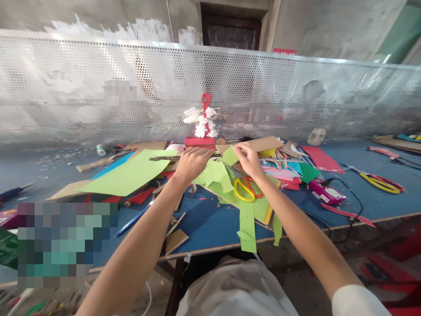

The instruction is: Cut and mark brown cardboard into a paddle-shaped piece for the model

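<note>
- Grey-white shirt (230, 287) lies nearest the head camera, just in front of the near edge of the tabletop (202, 230).
- Left hand (194, 161) is palm-down over a dark strip (164, 158), toward the tabletop's far edge; its fingertips are hidden, so I cannot tell whether it grips.
- Right hand (247, 157) appears to pinch a small green paper piece (229, 154) between thumb and forefinger, just right of the left hand.
- Green scraps (217, 174) lie between the forearms; a green strip (247, 224) hangs over the near edge.
- Scissors (244, 191) with yellow and orange handles lie beside the right wrist.
- Red stand (199, 141) with white flowers (205, 125) stands near the far edge, behind the left hand.
- Handling well probably means steadying the strip lightly, holding the thin paper by its margin to avoid creasing, and keeping the right sleeve (357, 300) and wrist off the scissors.
</note>
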`<action>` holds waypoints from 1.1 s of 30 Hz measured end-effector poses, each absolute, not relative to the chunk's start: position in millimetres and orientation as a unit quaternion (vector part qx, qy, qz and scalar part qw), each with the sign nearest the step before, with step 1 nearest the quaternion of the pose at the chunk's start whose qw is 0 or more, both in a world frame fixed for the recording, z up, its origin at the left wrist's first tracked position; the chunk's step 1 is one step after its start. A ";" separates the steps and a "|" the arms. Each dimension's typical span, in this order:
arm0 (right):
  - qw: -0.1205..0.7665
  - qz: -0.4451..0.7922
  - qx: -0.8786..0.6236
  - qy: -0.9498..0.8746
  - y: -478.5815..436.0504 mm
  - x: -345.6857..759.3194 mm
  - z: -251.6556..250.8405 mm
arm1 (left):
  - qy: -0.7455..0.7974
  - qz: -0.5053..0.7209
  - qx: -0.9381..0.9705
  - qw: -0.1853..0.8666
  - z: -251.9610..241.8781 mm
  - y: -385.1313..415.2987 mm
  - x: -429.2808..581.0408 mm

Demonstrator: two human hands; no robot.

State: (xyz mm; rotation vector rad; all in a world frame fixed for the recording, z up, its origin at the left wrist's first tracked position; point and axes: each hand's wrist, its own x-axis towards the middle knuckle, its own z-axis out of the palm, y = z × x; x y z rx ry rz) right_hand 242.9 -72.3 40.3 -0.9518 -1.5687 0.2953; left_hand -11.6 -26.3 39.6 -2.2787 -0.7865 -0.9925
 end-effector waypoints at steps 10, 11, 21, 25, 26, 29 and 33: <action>0.527 0.158 -0.391 -0.738 -70.7 256.3 38.4 | -0.320 -0.407 -0.826 0.224 37.1 -13.2 -26.6; 0.524 0.162 -0.394 -0.737 -71.0 256.8 38.4 | -0.321 -0.411 -0.823 0.226 37.5 -13.6 -26.9; 0.626 0.442 -0.437 -0.472 -64.0 258.5 45.8 | -0.251 -0.418 -0.829 0.272 45.2 -20.1 -32.2; 0.614 0.500 -0.422 -0.442 -71.7 260.7 50.7 | -0.202 -0.395 -0.848 0.291 49.9 -25.6 -35.2; 0.610 0.505 -0.423 -0.441 -73.1 261.1 51.3 | -0.192 -0.386 -0.853 0.295 51.4 -27.1 -35.5; 0.606 0.498 -0.426 -0.452 -73.1 262.8 50.7 | -0.176 -0.356 -0.868 0.299 54.9 -29.5 -35.5; 0.648 0.402 -0.412 -0.498 -65.2 267.5 44.7 | -0.195 -0.315 -0.889 0.269 54.1 -25.6 -35.5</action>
